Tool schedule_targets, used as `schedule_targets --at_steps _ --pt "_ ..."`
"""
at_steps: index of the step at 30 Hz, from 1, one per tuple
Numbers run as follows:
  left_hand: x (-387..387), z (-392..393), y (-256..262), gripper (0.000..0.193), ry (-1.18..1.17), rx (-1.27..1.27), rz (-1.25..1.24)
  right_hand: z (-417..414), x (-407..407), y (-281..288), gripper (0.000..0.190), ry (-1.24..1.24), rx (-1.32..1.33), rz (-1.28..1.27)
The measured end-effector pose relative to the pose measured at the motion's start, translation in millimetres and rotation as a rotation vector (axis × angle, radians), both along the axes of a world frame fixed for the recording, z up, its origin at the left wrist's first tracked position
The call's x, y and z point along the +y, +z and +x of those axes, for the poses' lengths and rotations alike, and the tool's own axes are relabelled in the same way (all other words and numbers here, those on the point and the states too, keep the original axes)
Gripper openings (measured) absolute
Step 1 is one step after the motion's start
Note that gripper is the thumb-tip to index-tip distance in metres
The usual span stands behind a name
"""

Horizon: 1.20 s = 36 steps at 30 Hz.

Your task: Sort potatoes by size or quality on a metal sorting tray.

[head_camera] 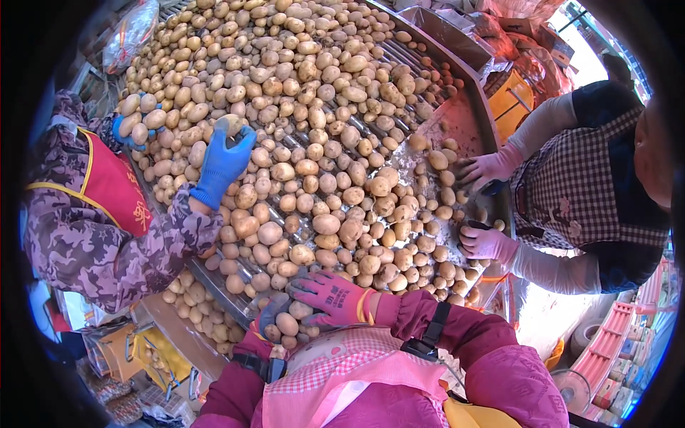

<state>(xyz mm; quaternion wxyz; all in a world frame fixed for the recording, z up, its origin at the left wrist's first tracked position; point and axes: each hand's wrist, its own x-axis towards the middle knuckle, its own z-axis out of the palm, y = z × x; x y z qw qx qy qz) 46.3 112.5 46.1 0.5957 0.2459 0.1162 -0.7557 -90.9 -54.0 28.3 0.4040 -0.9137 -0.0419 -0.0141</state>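
Observation:
Potatoes (326, 224) cover a roller sorting table in front of me. My right hand (332, 299), in a pink glove with grey palm, lies palm down over potatoes at the near edge, its fingers pointing left. Close beside it, my left hand (267, 315), in a glove with a grey palm, is bent around several small potatoes (287, 324) gathered against my pink checked apron (342, 348). The potatoes hide part of its fingers. Whether my right hand grips a potato cannot be told.
At left, a co-worker's blue-gloved hands (225, 160) hold potatoes. Opposite, at right, another person's pink-gloved hands (487, 243) rest by the metal rim (484, 107). More potatoes lie in a chute (198, 305) below the table's left edge. A yellow crate (160, 358) stands lower left.

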Motion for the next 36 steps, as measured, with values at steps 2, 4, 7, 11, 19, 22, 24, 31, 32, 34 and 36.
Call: schedule_targets --at_steps 2,4,7,11,19,22,24,31,32,34,36 --pt "5.0 -4.1 -4.1 0.048 0.020 -0.008 -0.006 -2.0 -16.1 -4.8 0.073 -0.064 -0.127 -0.090" --pt "11.2 -6.4 -7.5 0.049 0.040 -0.013 -0.013 3.1 -42.9 -9.4 0.070 -0.166 -0.175 -0.260" --pt "20.5 -9.9 -12.3 0.051 0.072 -0.017 -0.016 -3.6 -94.3 -12.3 0.056 -0.173 -0.058 -0.491" --pt "34.5 -19.0 -25.5 0.053 0.127 0.002 -0.013 -20.7 -133.4 -25.3 0.062 -0.488 -0.065 -0.476" --pt "89.5 -12.3 -0.9 0.056 0.264 -0.073 0.060 0.2 -170.0 -20.6 0.053 -0.879 -0.005 -0.484" --pt "94.5 -14.0 18.6 0.054 0.362 -0.356 -0.034 39.6 -171.2 -4.5 0.054 -0.717 -0.127 -0.542" --pt "94.4 -20.5 18.2 0.056 0.492 -0.387 -0.181 68.9 -160.2 3.9 0.056 -0.604 -0.164 -0.453" --pt "149.6 -47.6 -11.9 0.062 0.772 -0.129 -0.183 225.6 -129.5 5.0 0.069 -0.301 0.038 -0.380" --pt "160.7 -54.5 -11.1 0.062 0.808 -0.101 -0.097 236.7 -125.2 6.4 0.069 -0.237 0.172 -0.415" --pt "179.3 -67.8 -6.2 0.061 0.885 -0.049 0.008 248.2 -123.4 10.7 0.068 -0.171 0.392 -0.500" --pt "191.2 -78.3 -0.7 0.060 0.959 0.006 0.088 239.3 -123.2 15.5 0.068 -0.111 0.443 -0.566"
